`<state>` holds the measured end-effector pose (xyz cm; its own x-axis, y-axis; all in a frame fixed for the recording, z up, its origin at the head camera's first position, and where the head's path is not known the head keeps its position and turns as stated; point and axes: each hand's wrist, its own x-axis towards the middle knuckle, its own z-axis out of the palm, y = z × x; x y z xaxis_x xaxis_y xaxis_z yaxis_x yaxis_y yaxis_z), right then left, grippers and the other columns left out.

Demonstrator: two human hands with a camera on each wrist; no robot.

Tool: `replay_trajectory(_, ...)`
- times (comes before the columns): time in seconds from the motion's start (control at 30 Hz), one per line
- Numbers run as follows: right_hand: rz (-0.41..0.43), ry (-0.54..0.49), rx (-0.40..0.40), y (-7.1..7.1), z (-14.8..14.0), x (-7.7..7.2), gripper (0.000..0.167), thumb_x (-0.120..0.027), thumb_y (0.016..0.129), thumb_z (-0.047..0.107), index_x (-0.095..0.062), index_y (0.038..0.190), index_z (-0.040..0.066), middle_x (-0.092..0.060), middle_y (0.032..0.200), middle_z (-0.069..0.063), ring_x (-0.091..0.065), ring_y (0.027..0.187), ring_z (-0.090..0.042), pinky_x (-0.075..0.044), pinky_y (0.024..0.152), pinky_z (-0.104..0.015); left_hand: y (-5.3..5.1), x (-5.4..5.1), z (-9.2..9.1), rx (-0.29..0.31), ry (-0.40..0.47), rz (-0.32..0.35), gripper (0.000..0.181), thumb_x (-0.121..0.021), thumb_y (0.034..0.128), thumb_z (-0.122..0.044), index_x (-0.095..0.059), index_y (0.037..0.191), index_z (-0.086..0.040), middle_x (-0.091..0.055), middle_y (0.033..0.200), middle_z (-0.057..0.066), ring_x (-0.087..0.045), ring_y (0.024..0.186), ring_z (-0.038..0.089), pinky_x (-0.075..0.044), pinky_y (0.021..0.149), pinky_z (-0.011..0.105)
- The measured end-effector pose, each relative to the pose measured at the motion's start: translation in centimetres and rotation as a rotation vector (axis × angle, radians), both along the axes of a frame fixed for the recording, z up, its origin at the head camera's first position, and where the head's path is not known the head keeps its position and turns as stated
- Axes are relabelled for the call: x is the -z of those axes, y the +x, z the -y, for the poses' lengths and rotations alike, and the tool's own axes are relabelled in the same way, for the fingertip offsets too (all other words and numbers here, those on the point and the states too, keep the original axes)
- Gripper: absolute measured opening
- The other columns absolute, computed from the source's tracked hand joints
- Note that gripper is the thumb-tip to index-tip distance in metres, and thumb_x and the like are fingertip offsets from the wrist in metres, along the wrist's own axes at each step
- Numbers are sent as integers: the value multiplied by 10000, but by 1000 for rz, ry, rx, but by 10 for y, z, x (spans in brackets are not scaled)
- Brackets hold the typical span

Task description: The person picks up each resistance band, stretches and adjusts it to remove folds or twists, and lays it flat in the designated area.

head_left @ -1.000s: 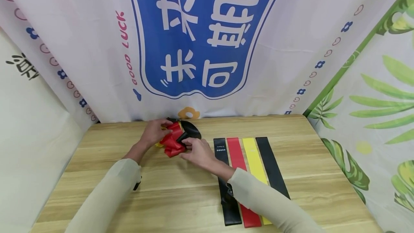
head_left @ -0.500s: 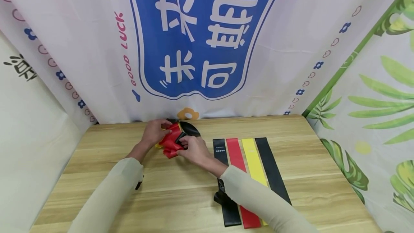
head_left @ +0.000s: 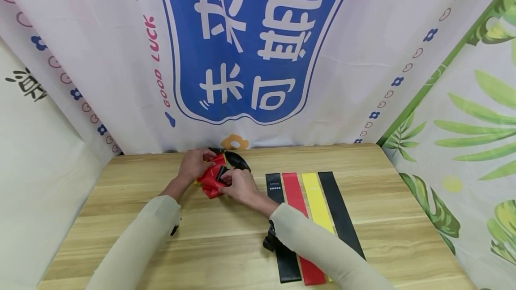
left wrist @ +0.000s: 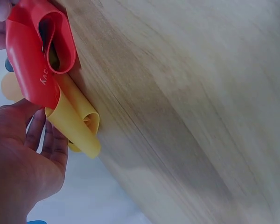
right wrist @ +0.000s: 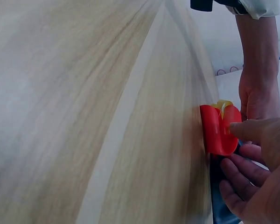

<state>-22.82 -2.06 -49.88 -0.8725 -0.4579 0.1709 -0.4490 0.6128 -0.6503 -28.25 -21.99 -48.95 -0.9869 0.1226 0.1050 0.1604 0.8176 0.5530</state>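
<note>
I see a printed cloth (head_left: 354, 84) standing behind the worktop (head_left: 221, 254), closing off the far edge just beyond the hands. A row of flat bands (head_left: 295, 194), black, red, yellow and black, lies to the right, long sides running away from the person. The right sleeve (head_left: 322, 245) crosses over it, hiding part of the yellow and outer black ones, and a black wrist mount (head_left: 269, 241) overlaps the near black one.

The right hand (head_left: 242, 185) has thumb and fingers closed on the bundle of bands (head_left: 212, 176); the left hand (head_left: 195, 163) grips its other side, fingers curled behind the yellow fold (left wrist: 72, 123). The bundle sits by the worktop's far edge, left of the row, its long axis slanting away from the person. A black loop (head_left: 238, 161) bulges behind it. I can't make out its underside; its white lettering (left wrist: 44, 75) is cut short.
</note>
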Motion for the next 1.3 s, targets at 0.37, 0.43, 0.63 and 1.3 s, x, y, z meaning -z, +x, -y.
replay_trajectory(0.37, -56, -3, -14, -7, 2, 6, 104, -866, 883, 182, -851, 975, 138, -805, 888, 44, -699, 776, 3, -513, 694, -147, 0, -2, 1, 3, 31, -36, 205, -776, 935, -16, -792, 1139, -7, -790, 1049, 189, -739, 990, 347, -589, 933, 503)
replay_trajectory(0.43, -46, -14, -15, -7, 2, 7, 99, -865, 886, 184, -850, 974, 141, -806, 895, 43, -702, 782, 0, -515, 700, -147, 1, -3, 1, 5, 43, -34, 203, -772, 938, -14, -792, 1141, -7, -790, 1048, 188, -736, 985, 344, -589, 933, 502)
replay_trajectory(0.63, 37, -87, -26, -8, -1, 9, 88, -855, 897, 180, -846, 971, 132, -805, 900, 35, -695, 789, 1, -527, 721, -158, 4, -3, 3, 3, 82, -35, 205, -757, 953, -17, -786, 1156, -9, -786, 1056, 185, -722, 986, 342, -587, 949, 512)
replay_trajectory(1.3, 193, -283, -49, -8, -9, 15, 46, -791, 958, 125, -818, 991, 110, -777, 1021, 25, -672, 918, -47, -547, 836, -228, 7, -8, 9, -2, 204, -19, 233, -740, 983, -42, -776, 1212, -19, -776, 1097, 178, -682, 1010, 339, -592, 932, 487)
